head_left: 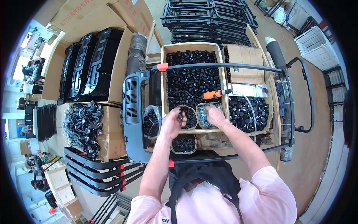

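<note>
My left hand (171, 124) is closed round a small black part (181, 113), held above a small box of black screws (190, 118). Over the neighbouring small box of silver screws (203, 118), my right hand (216, 116) has its fingers bent down among them. Its fingertips are hidden, so whatever they pinch does not show. An orange power screwdriver (212, 95) with a pale hose lies just beyond, on a large wooden bin (163, 87) full of black plastic caps (192, 76). Around these bins runs a black tubular frame (223, 65) with a vented panel (131, 97) at its left end.
More round black caps (249, 114) fill a bin on the right, below a cardboard box (246, 64). On the left stand a carton of black panels (97, 63), a heap of cables (82, 123) and stacked black frame parts (97, 175). Further black frames (210, 18) are piled at the back.
</note>
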A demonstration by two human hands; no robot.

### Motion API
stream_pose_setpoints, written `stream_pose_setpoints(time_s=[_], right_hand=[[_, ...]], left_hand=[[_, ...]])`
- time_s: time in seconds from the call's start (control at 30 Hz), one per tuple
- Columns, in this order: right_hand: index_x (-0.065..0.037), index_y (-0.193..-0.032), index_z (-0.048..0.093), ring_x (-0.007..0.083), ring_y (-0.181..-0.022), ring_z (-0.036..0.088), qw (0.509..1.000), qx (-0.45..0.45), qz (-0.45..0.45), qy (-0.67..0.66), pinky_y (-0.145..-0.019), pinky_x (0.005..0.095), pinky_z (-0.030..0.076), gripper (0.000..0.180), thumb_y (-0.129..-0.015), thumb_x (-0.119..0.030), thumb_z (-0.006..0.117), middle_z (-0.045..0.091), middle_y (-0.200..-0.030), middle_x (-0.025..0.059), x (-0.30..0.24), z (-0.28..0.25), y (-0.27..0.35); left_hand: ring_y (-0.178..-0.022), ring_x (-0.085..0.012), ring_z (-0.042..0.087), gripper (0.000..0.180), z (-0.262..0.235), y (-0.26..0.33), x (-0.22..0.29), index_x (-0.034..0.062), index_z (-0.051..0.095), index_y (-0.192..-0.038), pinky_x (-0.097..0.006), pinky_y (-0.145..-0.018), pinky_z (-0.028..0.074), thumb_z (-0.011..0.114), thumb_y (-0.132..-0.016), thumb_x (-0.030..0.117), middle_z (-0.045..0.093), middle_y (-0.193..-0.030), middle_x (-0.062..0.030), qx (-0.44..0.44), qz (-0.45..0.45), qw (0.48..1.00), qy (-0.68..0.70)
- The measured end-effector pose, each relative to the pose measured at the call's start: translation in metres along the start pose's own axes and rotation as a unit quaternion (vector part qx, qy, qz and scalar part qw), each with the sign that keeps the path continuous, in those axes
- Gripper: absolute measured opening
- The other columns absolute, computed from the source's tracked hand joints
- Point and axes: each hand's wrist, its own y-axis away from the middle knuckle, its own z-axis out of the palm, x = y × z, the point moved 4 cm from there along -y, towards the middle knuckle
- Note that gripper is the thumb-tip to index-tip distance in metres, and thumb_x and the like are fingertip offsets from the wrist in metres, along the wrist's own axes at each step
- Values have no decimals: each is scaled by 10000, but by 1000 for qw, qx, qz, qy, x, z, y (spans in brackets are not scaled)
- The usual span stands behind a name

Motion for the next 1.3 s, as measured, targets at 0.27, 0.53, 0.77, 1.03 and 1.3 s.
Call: stream_pose_setpoints(time_s=[0.27,0.53,0.77,1.03,1.3], right_hand=[[-3,-970,721,429,-1077,689,994,-70,-53,66,-969,519,548,205,-891,-193,731,690,-1102,232,-9,13,-11],[15,-1041,752,312,-870,758,970,7,31,-241,-797,429,595,275,-949,-244,728,750,-929,172,-58,-46,5],[2,-1074,749,103,-681,663,901,-64,-41,-426,-618,283,536,227,-1018,-211,692,713,-831,30,-140,-47,49],[-1,-1095,753,108,-711,667,932,-109,-27,-346,-657,319,556,220,-999,-194,705,737,-832,53,-181,-35,58],[-1,-1046,730,335,-932,714,950,-27,-260,-169,-793,418,580,170,-949,-135,692,682,-1006,151,-242,-25,71]], left_hand=[[-852,-170,668,327,-17,91,-29,38,561,-1394,-292,-675,525,582,-1100,180,709,-1082,-88,26,43,999,-20],[-835,-104,662,312,-14,100,-45,42,598,-1395,-244,-690,551,585,-1113,173,729,-1080,-76,34,37,996,-73],[-845,-101,646,281,-11,102,-37,10,605,-1337,-247,-712,545,551,-1128,191,721,-1099,-65,-16,18,992,-126],[-818,-94,675,249,-34,120,-26,31,642,-1266,-245,-686,565,579,-1121,223,746,-1080,-57,-55,22,990,-129],[-801,-104,688,242,-73,143,-17,44,661,-1198,-246,-666,575,573,-1124,257,756,-1051,-64,-19,25,999,-40]])
